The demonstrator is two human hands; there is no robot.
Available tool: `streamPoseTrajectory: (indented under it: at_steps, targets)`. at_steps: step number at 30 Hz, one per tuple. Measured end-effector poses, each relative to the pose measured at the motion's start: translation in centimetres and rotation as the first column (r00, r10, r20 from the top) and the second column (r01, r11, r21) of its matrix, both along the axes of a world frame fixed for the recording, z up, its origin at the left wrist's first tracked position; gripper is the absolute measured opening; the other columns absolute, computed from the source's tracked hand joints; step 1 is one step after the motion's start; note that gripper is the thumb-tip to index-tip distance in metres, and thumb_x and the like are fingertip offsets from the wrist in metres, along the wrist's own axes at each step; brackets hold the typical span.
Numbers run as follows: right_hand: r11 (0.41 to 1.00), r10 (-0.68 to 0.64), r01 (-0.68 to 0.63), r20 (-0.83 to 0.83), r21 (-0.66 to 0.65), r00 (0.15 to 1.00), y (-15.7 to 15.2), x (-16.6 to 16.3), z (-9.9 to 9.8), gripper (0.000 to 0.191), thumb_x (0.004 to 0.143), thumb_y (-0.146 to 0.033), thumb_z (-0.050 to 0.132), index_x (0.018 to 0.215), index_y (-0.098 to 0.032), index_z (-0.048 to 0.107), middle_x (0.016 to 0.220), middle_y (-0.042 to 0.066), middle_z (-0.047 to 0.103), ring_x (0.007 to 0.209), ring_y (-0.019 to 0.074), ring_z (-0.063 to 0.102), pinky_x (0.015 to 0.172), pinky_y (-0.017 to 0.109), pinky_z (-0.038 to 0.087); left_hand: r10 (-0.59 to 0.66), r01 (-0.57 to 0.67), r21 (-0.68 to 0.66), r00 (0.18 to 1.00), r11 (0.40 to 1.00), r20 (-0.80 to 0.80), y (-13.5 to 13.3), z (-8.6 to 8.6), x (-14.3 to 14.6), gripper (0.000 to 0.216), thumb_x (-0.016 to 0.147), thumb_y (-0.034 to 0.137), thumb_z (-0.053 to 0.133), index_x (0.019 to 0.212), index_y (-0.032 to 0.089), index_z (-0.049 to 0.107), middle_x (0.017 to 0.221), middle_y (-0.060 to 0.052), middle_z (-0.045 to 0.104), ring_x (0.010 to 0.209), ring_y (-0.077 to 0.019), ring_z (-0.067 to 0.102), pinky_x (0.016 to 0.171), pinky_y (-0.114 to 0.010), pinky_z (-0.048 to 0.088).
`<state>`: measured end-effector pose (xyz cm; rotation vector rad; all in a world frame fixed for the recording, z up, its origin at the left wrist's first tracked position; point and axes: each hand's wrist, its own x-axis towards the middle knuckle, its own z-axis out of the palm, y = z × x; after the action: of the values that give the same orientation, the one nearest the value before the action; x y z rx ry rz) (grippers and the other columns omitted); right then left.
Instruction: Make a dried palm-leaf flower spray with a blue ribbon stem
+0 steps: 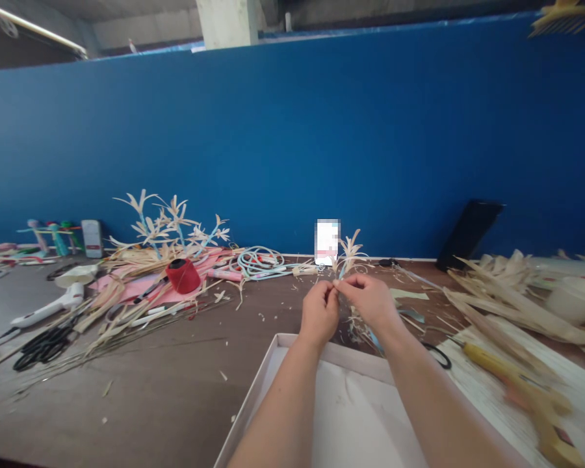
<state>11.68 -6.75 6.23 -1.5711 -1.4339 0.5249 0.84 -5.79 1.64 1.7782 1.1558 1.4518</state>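
My left hand [319, 312] and my right hand [369, 302] meet fingertip to fingertip above the far edge of a white shallow box [283, 339]. Both pinch the stem of a pale dried-husk flower [351, 250], whose narrow curled petals spread just above the fingers. A bit of light blue shows at its stem; the rest is hidden by my fingers. Beneath my right hand lie curly husk scraps [358, 327] and a strip of blue. At the back left, several similar flowers [178, 211] on blue-wrapped stems stand upright.
Left of the box are a red thread spool [182, 276], a white hot tool [49, 311] with black cord, and coiled light-blue cord [258, 262]. A lit phone [327, 242] leans at the back. To the right lie a yellow glue gun [521, 383], dried husks [521, 305] and a white bowl [576, 299].
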Motion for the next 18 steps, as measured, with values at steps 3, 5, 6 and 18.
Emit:
streamPoseTrajectory:
  at_steps: [3,5,6,18]
  targets:
    - [1.000,-0.007,0.007,0.009,0.013,1.000,-0.05,-0.01,0.01,0.028,0.065,-0.045,0.057,0.063,-0.018,0.066,0.059,0.000,0.063,0.055,0.0135,0.051,0.052,0.024,0.036,-0.006,0.006,0.000,1.000,1.000,0.003,-0.02,0.04,-0.03,0.020,0.083,0.027,0.040,0.070,0.017,0.051,0.063,0.001,0.050,0.061,-0.0105,0.043,0.058,-0.021,0.033]
    - [1.000,-0.009,0.008,0.021,0.022,1.000,-0.10,0.02,0.02,0.029,0.065,-0.045,0.057,0.063,-0.018,0.066,0.058,0.000,0.063,0.054,0.0135,0.051,0.051,0.024,0.035,-0.008,0.008,0.001,1.000,1.000,0.005,-0.04,0.06,-0.04,0.019,0.083,0.027,0.040,0.071,0.017,0.052,0.064,0.001,0.050,0.061,-0.0106,0.044,0.059,-0.021,0.033]
    - [1.000,-0.008,0.008,0.026,0.030,1.000,-0.13,0.03,0.02,0.029,0.065,-0.046,0.057,0.063,-0.018,0.066,0.058,0.000,0.062,0.053,0.0135,0.051,0.050,0.024,0.035,-0.006,0.006,0.001,1.000,1.000,0.005,-0.05,0.08,-0.03,0.019,0.083,0.027,0.040,0.071,0.017,0.052,0.064,0.001,0.051,0.061,-0.0106,0.044,0.059,-0.021,0.033]
    - [0.995,0.016,-0.030,0.140,0.096,0.990,-0.50,-0.42,-0.12,0.027,0.068,-0.040,0.052,0.074,-0.021,0.069,0.071,0.002,0.068,0.062,0.0168,0.057,0.057,0.026,0.040,0.058,-0.052,-0.064,0.994,0.997,0.095,-0.13,0.45,-0.03,0.019,0.082,0.028,0.043,0.076,0.017,0.057,0.063,0.001,0.056,0.060,-0.0106,0.048,0.057,-0.021,0.035]
